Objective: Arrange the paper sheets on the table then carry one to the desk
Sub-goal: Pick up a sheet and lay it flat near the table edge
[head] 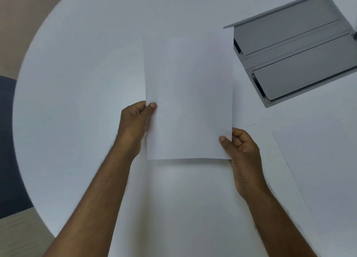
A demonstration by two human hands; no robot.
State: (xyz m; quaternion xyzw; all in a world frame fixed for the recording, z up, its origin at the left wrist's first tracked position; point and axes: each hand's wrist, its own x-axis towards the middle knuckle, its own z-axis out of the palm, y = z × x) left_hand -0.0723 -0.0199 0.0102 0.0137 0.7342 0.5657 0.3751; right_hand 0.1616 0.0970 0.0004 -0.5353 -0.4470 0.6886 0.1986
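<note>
Head view looks down on a round white table (77, 83). Both bare hands hold one white sheet (188, 98) above the tabletop, roughly at the centre of the picture.

Left hand (135, 121): grips the sheet's left edge, a little below mid-height. The thumb (151, 107) lies on the upper face of the sheet, tip pointing right. The other fingers are curled behind the edge and mostly hidden under the paper. Thumb and fingers are pinched together with the paper between them.

Right hand (243, 152): grips the sheet's right edge near the lower right corner. The thumb (225, 142) presses on the upper face, just inside the edge. The index and remaining fingers are bent, outside and behind the edge. The grip is closed on the paper.

The two grip points are offset: the left one sits higher on the sheet than the right one. The sheet is held in portrait orientation, slightly tilted, with its far end away from the person. A soft shadow below its near edge shows that this edge is off the table surface.

A second sheet (318, 170) lies flat on the table to the right, apart from the right hand, with its long edges running diagonally. Its near end is blurred.

A grey hatch (299, 50) with two panels is set into the tabletop at the upper right, just beyond the held sheet's far right corner.

A dark blue seat (9, 150) shows past the table's left rim.
</note>
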